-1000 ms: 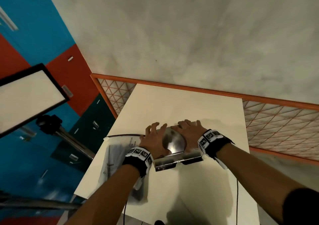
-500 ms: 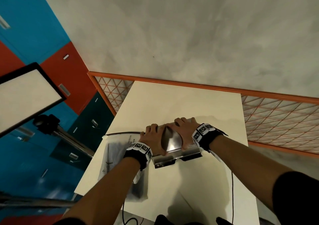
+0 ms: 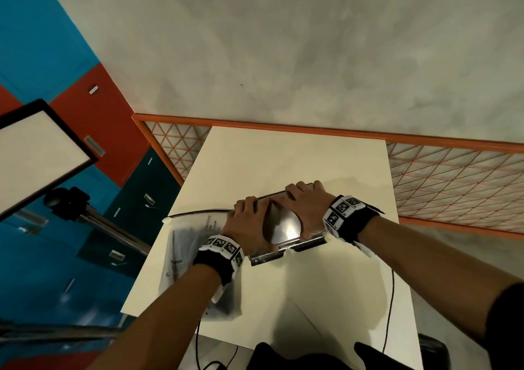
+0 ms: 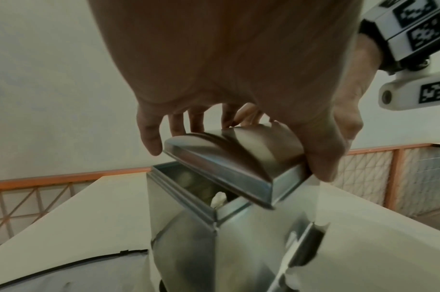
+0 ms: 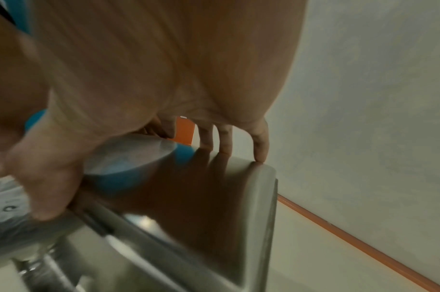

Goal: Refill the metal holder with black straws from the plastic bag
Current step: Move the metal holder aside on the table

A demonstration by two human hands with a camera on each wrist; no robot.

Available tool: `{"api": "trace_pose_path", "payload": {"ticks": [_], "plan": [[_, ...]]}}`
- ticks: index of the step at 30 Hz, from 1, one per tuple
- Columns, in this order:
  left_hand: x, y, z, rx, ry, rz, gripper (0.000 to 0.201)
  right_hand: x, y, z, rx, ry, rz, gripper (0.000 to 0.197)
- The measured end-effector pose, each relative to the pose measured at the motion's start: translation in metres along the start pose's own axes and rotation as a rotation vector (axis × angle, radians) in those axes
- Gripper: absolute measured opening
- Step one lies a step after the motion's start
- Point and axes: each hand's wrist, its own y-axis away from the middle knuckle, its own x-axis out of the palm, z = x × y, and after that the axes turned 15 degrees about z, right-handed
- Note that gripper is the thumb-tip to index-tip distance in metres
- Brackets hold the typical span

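Note:
A shiny metal holder (image 3: 286, 249) stands mid-table with a domed metal lid (image 3: 282, 225) on top. My left hand (image 3: 245, 219) and right hand (image 3: 304, 199) both grip that lid, fingers over its far edge, thumbs on the near side. In the left wrist view the lid (image 4: 228, 164) is tilted up off the holder's box (image 4: 188, 217), and the box's inside shows. In the right wrist view my fingers (image 5: 260, 146) curl over the lid (image 5: 213, 187). The clear plastic bag (image 3: 192, 259) with black straws lies flat at the left, partly under my left forearm.
The white table (image 3: 297, 165) ends at an orange-framed mesh rail (image 3: 453, 177) behind and to the right. A light panel on a stand (image 3: 37, 154) is off the left edge. Black cables (image 3: 390, 313) hang near the front edge.
Both hands have slid farther over the lid and closed on it. The lid has lifted and tilted off the holder's box.

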Motion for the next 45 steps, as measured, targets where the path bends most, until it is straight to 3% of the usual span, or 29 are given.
{"api": "trace_pose_path", "payload": {"ticks": [10,16,22,27,35,45], "plan": [[0.048,0.035,-0.05,0.142,-0.107,0.015,0.127,0.072,0.069,0.006,0.015,-0.073,0.032,0.124],[0.073,0.036,-0.072,0.184,-0.153,0.137,0.122,0.116,0.079,0.019,0.059,-0.19,0.11,0.125],[0.118,0.034,-0.101,0.317,-0.155,0.291,0.118,0.179,0.103,0.033,0.071,-0.275,0.244,0.126],[0.154,0.027,-0.121,0.362,-0.164,0.334,0.119,0.217,0.119,0.05,0.135,-0.323,0.279,0.128],[0.184,0.018,-0.145,0.367,-0.206,0.372,0.118,0.245,0.128,0.057,0.213,-0.38,0.291,0.129],[0.209,0.019,-0.151,0.341,-0.233,0.339,0.117,0.258,0.13,0.061,0.188,-0.349,0.317,0.128]]}}
